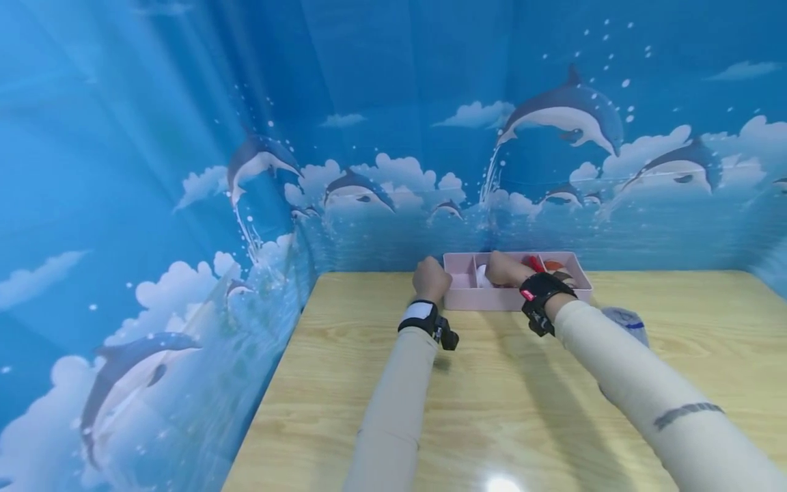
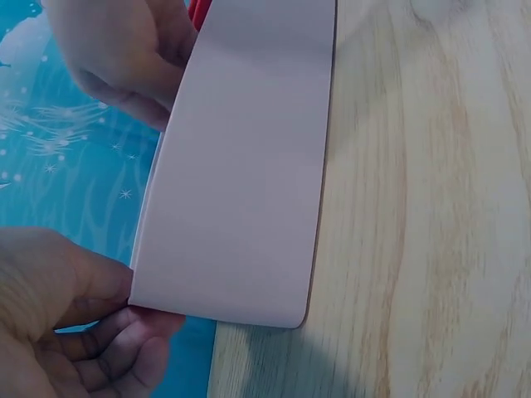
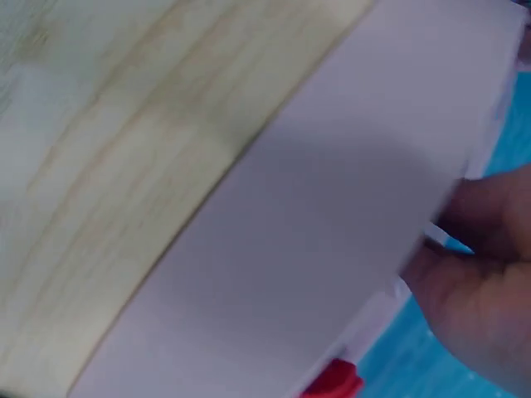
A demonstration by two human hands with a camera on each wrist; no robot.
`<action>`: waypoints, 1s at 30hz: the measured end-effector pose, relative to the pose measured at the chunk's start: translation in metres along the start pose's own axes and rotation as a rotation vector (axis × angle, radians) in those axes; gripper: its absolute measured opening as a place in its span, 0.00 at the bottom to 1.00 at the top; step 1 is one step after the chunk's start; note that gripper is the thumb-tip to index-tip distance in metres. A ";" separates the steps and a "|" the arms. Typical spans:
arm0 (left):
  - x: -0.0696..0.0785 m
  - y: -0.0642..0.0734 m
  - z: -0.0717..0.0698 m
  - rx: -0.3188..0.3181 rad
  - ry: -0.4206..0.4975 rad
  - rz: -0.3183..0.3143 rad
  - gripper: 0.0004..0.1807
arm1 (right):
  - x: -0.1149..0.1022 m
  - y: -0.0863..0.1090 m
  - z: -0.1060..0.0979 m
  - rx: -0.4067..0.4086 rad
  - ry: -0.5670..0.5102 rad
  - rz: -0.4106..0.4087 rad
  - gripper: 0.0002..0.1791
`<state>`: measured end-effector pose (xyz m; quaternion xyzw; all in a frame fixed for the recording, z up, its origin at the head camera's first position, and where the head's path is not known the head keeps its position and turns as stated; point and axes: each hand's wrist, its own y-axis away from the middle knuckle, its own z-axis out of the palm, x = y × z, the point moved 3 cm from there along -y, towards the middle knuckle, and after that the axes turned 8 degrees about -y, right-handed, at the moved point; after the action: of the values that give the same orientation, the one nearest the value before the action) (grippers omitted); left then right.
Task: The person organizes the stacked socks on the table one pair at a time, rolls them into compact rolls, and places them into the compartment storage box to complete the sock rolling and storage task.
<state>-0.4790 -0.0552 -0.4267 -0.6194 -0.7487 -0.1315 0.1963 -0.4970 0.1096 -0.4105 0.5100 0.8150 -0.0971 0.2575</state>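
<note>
A long pink divided storage box (image 1: 482, 298) stands at the back of the table by the backdrop. My left hand (image 1: 432, 279) is at its left end; in the left wrist view thumb and fingers pinch the box's corner. My right hand (image 1: 507, 268) reaches over the front wall into the middle compartment, beside a white rounded thing (image 1: 483, 276). In the right wrist view the right fingertips (image 3: 421, 264) dip behind the wall, so I cannot tell what they hold. A red thing (image 1: 533, 263) lies right of that hand.
The box's right compartment holds orange and brown things (image 1: 558, 270). A grey-blue crumpled thing (image 1: 628, 321) lies on the wooden table (image 1: 492, 396), partly behind my right forearm. A blue dolphin-print backdrop (image 1: 399, 137) rises along the table's back and left edges.
</note>
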 end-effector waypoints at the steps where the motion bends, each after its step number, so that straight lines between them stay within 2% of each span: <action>1: 0.001 0.001 0.000 0.000 0.007 -0.003 0.07 | -0.002 0.004 -0.003 -0.038 -0.008 0.011 0.25; 5: 0.003 0.005 0.004 0.000 0.031 0.000 0.10 | -0.007 0.022 -0.013 -0.108 -0.066 0.050 0.16; 7: 0.004 0.008 0.005 0.004 0.031 0.002 0.10 | -0.008 0.031 -0.018 -0.107 -0.111 0.062 0.22; 9: 0.004 0.011 0.005 0.013 0.017 0.002 0.10 | -0.010 0.042 -0.023 -0.098 -0.115 0.042 0.25; 14: 0.005 0.019 0.001 0.070 -0.013 -0.017 0.10 | -0.016 0.082 -0.042 -0.014 -0.076 -0.074 0.22; 16: 0.009 0.025 0.002 0.117 -0.053 0.038 0.11 | -0.016 0.108 -0.050 0.026 -0.045 -0.128 0.20; 18: 0.017 0.036 0.002 0.184 -0.080 0.155 0.13 | -0.014 0.138 -0.057 0.049 -0.041 -0.158 0.18; 20: 0.031 0.052 0.002 0.229 -0.126 0.323 0.13 | -0.010 0.171 -0.060 0.074 0.006 -0.183 0.15; 21: 0.040 0.062 0.001 0.239 -0.143 0.423 0.14 | -0.007 0.189 -0.061 0.078 0.020 -0.182 0.14; 22: 0.049 0.073 0.000 0.213 -0.141 0.514 0.15 | -0.003 0.205 -0.061 0.075 0.034 -0.174 0.14; 24: 0.072 0.099 -0.001 0.095 -0.117 0.682 0.15 | 0.006 0.237 -0.060 0.063 0.059 -0.154 0.14; 27: 0.104 0.141 0.005 -0.149 -0.098 0.897 0.15 | 0.024 0.275 -0.052 0.032 0.099 -0.128 0.15; 29: 0.125 0.171 0.015 -0.273 -0.141 1.014 0.14 | 0.037 0.296 -0.043 0.008 0.120 -0.126 0.17; 30: 0.134 0.186 0.022 -0.301 -0.180 1.079 0.14 | 0.044 0.304 -0.038 -0.005 0.127 -0.130 0.18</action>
<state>-0.3208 0.1080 -0.3935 -0.9442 -0.3130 -0.0645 0.0804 -0.2564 0.3005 -0.3696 0.4607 0.8612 -0.0789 0.1995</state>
